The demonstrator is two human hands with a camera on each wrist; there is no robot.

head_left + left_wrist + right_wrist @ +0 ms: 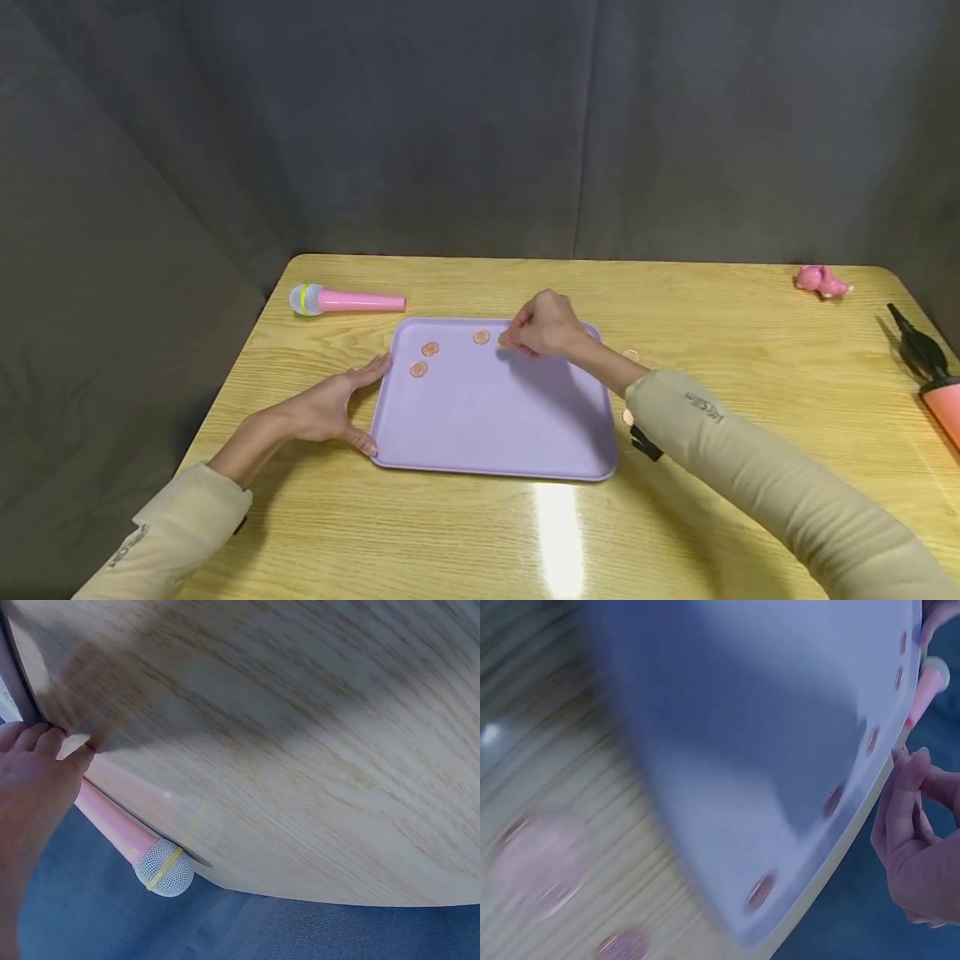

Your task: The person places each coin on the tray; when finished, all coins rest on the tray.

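The left hand [322,410] rests with relaxed fingers against the left edge of the lilac tray [487,417] on the surface [750,350]. The right hand [546,325] pinches a coin [505,339] over the tray's far edge, beside three coins [429,349] lying in the tray.

One lilac tray [487,417] on the desk [750,350]. Coins on it: three in clear view [430,348] [418,369] [482,337], a fourth half hidden [504,339]. Two more coins off right [632,355] [627,417]. One pink toy microphone [345,300], one pink pig [821,281].
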